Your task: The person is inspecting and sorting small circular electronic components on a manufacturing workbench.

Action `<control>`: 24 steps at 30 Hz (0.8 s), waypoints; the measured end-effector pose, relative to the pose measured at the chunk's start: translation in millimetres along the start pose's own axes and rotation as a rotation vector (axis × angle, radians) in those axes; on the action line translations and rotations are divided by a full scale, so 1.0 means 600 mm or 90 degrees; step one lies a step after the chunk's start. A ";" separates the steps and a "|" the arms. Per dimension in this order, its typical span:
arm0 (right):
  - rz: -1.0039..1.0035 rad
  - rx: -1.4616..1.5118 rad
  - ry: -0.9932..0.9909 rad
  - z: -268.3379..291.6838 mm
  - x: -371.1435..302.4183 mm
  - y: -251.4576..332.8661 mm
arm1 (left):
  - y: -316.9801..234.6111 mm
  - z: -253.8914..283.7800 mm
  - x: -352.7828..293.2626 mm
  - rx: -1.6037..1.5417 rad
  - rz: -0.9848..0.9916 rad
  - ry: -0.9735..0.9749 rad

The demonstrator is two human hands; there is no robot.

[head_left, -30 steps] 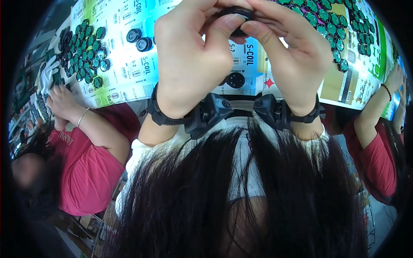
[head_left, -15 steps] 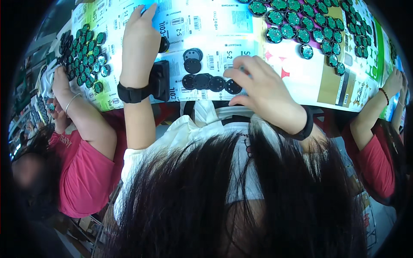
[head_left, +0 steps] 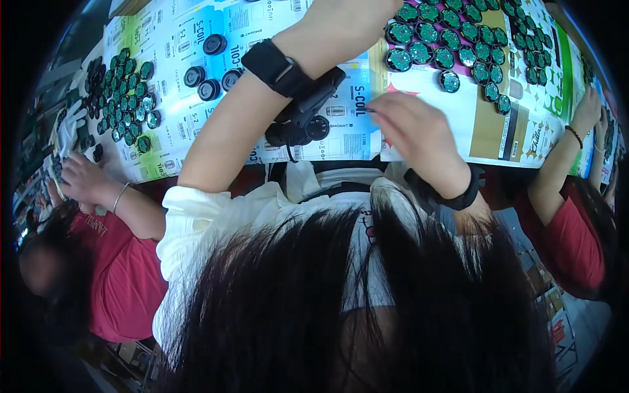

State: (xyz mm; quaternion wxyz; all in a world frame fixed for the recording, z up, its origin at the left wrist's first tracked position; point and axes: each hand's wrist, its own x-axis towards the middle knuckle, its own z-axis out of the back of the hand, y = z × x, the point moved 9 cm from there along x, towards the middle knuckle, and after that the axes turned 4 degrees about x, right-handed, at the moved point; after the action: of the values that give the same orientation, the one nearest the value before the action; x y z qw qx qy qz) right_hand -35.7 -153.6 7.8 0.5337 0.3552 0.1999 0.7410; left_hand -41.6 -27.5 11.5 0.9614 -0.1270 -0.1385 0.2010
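My left hand (head_left: 350, 26) reaches across to the upper edge, its fingertips cut off or hidden beside the round green circuit boards in black rings (head_left: 419, 51). What it holds, if anything, does not show. My right hand (head_left: 419, 134) is slightly blurred over the near middle of the table. Its thumb and fingers are pinched on a thin black disc, seen edge-on. Left of that hand lie flat black discs with small holes (head_left: 318, 128), partly covered by my left wrist's black device (head_left: 314, 98). Several round black housings (head_left: 208, 89) stand left of my left forearm.
Printed sheets (head_left: 160, 85) cover the table. Another cluster of green circuit boards (head_left: 128, 108) lies at the left, with black parts (head_left: 95, 75) beyond. People in red shirts sit at both sides; one's hand (head_left: 85, 180) is at the left table edge, another's (head_left: 586, 108) at the right.
My left hand has swung from the upper left to the right, uncovering the black housings. My right hand has lifted a black disc from the right end of the row.
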 end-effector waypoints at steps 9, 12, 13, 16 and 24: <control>-0.300 0.329 -0.227 0.101 0.005 -0.074 | 0.003 0.008 -0.028 -0.058 0.072 0.040; -0.300 0.464 -0.208 0.090 0.011 -0.076 | 0.030 0.023 -0.055 -0.290 0.209 0.011; -0.302 0.464 -0.208 0.091 0.013 -0.074 | 0.043 0.012 -0.068 -0.479 0.293 0.016; -0.355 0.469 -0.263 0.094 0.011 -0.082 | 0.039 -0.024 -0.098 -0.820 0.388 0.053; -0.266 0.422 -0.282 0.089 0.036 -0.063 | -0.005 0.020 -0.112 -1.031 0.418 -0.048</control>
State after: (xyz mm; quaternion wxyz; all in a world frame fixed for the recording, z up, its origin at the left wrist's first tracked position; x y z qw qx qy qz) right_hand 24.7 -124.6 24.5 0.5594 0.6087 0.3751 0.4194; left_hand -103.5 -55.9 9.2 0.4641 -0.7975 -0.2269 0.3116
